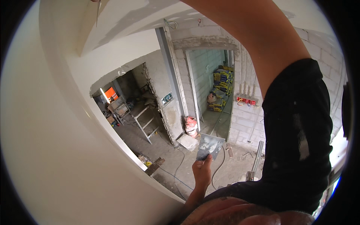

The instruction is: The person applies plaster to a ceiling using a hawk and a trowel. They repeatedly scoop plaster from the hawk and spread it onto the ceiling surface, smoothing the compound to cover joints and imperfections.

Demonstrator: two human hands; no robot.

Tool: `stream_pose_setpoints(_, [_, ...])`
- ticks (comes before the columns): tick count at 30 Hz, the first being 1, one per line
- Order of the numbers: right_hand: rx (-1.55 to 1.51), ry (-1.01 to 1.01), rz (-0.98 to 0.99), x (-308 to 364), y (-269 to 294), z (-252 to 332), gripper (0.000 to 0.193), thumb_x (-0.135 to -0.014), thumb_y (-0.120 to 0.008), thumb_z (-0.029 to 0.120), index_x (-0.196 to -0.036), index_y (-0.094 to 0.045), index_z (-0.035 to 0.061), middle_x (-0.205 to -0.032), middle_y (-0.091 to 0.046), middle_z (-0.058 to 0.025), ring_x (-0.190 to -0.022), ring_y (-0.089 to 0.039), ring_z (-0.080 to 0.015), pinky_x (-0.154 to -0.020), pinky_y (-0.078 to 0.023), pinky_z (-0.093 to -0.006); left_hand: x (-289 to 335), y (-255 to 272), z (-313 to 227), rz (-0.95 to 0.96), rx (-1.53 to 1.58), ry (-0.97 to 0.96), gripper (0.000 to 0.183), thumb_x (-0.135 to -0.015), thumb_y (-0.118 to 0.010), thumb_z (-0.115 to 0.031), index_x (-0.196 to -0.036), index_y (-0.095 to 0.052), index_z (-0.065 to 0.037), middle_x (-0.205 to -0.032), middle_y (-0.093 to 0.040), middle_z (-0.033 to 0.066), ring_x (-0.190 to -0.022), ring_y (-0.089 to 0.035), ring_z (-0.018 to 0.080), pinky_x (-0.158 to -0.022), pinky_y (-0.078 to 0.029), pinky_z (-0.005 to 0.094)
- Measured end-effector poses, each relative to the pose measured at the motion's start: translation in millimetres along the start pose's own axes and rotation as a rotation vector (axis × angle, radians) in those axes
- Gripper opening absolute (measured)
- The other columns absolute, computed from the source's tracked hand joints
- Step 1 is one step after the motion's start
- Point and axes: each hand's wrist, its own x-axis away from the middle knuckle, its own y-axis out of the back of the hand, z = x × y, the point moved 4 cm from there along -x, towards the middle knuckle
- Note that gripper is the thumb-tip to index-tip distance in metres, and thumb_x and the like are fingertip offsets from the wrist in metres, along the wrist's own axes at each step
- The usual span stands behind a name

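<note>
My left hand is closed on the lower edge of a flat grey metal plate, its thumb pressed on top. A smear of white putty lies on the plate. My right arm, in a black sleeve, reaches up and across the top of the view. Only a bit of my right hand shows at the top edge. From it a thin putty knife blade points down, seen nearly edge-on, close to the white wall and ceiling corner. The handle is out of sight.
A smooth pale wall fills the left. Below are a ladder, stacked bags in a doorway, a red and white sack and a white slab. Cables cross the floor; a metal channel leans at right.
</note>
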Motion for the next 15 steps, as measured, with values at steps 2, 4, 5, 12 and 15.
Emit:
stream_pose_setpoints(2, [0.03, 0.007, 0.026, -10, -8, 5, 0.029, -0.092, -0.066, 0.011, -0.12, -0.075, 0.01, -0.12, -0.073, -0.0123, -0.109, -0.07, -0.0334, -0.088, -0.053, -0.0474, -3, 4, 7, -0.008, 0.05, 0.03, 0.033, -0.096, -0.07, -0.012, -0.069, -0.054, -0.004, -0.073, -0.049, -0.0039, -0.066, -0.041, 0.0065, -0.061, -0.032, 0.0285])
stream_pose_setpoints(4, [0.05, 0.014, 0.04, -19, -14, 8, 0.028, -0.092, -0.066, 0.012, -0.119, -0.075, 0.0107, -0.12, -0.074, -0.0116, -0.109, -0.07, -0.033, -0.087, -0.053, -0.0475, -6, 12, 17, -0.012, 0.094, 0.093, 0.01, -0.095, -0.069, -0.005, -0.091, -0.063, 0.003, -0.095, -0.062, 0.0055, -0.087, -0.059, 0.0131, -0.081, -0.048, 0.0297])
stream_pose_setpoints(5, [0.059, 0.018, 0.047, -23, -16, 9, 0.028, -0.092, -0.067, 0.013, -0.119, -0.075, 0.011, -0.12, -0.074, -0.0112, -0.109, -0.07, -0.0327, -0.086, -0.053, -0.0476, -7, 14, 20, -0.014, 0.109, 0.117, 0.008, -0.095, -0.068, -0.002, -0.099, -0.066, 0.005, -0.103, -0.066, 0.0089, -0.095, -0.065, 0.0158, -0.089, -0.053, 0.0308])
stream_pose_setpoints(12, [0.109, 0.05, 0.08, -45, -24, 21, 0.025, -0.093, -0.069, 0.016, -0.117, -0.077, 0.0135, -0.119, -0.075, -0.0085, -0.11, -0.07, -0.0312, -0.083, -0.053, -0.0481, -6, 1, 2, -0.042, 0.152, 0.045, 0.053, -0.096, -0.072, -0.01, -0.052, -0.042, -0.012, -0.058, -0.043, -0.0082, -0.054, -0.033, 0.0028, -0.049, -0.022, 0.0281])
stream_pose_setpoints(15, [0.144, 0.036, 0.102, -50, -30, 25, 0.024, -0.093, -0.069, 0.018, -0.116, -0.077, 0.0145, -0.118, -0.075, -0.0072, -0.11, -0.07, -0.0302, -0.081, -0.052, -0.048, -7, 4, 5, -0.042, 0.155, 0.05, 0.053, -0.096, -0.072, -0.01, -0.052, -0.041, -0.012, -0.059, -0.043, -0.0078, -0.055, -0.034, 0.0029, -0.05, -0.024, 0.0273])
